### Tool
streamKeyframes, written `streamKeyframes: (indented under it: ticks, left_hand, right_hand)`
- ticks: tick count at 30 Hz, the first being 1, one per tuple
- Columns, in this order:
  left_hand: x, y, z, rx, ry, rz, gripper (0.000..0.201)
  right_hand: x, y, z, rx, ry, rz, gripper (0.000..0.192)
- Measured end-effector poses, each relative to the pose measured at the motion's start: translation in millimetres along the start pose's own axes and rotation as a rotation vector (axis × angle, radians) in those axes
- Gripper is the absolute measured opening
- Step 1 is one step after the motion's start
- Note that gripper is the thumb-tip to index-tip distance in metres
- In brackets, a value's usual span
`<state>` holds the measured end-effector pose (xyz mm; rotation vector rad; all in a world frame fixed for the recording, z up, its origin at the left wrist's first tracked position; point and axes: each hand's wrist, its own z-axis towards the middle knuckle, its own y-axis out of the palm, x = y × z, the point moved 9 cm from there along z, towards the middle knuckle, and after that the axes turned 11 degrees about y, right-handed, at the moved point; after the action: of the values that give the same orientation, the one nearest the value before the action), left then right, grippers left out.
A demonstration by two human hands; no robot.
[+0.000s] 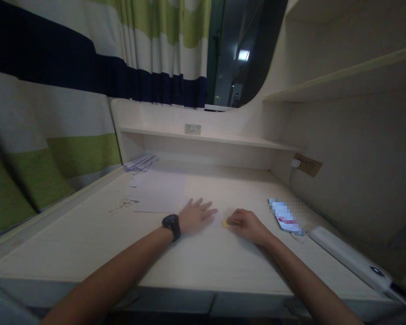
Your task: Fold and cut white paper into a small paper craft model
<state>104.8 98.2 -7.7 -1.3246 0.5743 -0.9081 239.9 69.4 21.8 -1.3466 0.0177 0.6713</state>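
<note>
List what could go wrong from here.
The left hand is spread beside the paper, so a sideways slip might shift or crease it.
The right hand pinches a small yellow object near the left fingertips; overshooting could bump them.
The phone lies just right of the right hand, so a wide swing might knock it.

Curtain point(162, 45) in white, navy and green bands — black watch point(171, 224), yellow small object point(225, 223), pale desk point(182, 264)
</note>
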Motion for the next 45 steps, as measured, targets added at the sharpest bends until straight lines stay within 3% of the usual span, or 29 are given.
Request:
streamKeyframes:
  ticks: [13,20,30,36,45]
  left_hand:
    - [1.2,1.0,-1.8,-0.011,0.015,0.051,0.055]
    - [0.8,2.1,-2.7,-0.014,0.011,0.056,0.055]
    - [-5.7,-6.5,0.3,0.025,0.007,0.096,0.054]
    - [-19.9,0.6,-5.1,0.011,-0.092,0.098,0.054]
    - [-20.0,4.8,-4.1,0.009,-0.076,0.110,0.055]
  right_hand:
    - [-18.0,2.7,-3.8,-0.017,-0.079,-0.022,0.015]
    - [-15.1,12.9,-9.1,0.083,0.005,-0.018,0.020]
    - [-20.0,17.8,-15.1,0.183,-0.018,-0.013,0.018]
    - [-18.9,16.5,-14.6,0.179,0.000,0.002,0.017]
    - [-15.4,17.7,-10.1,0.126,0.000,0.002,0.018]
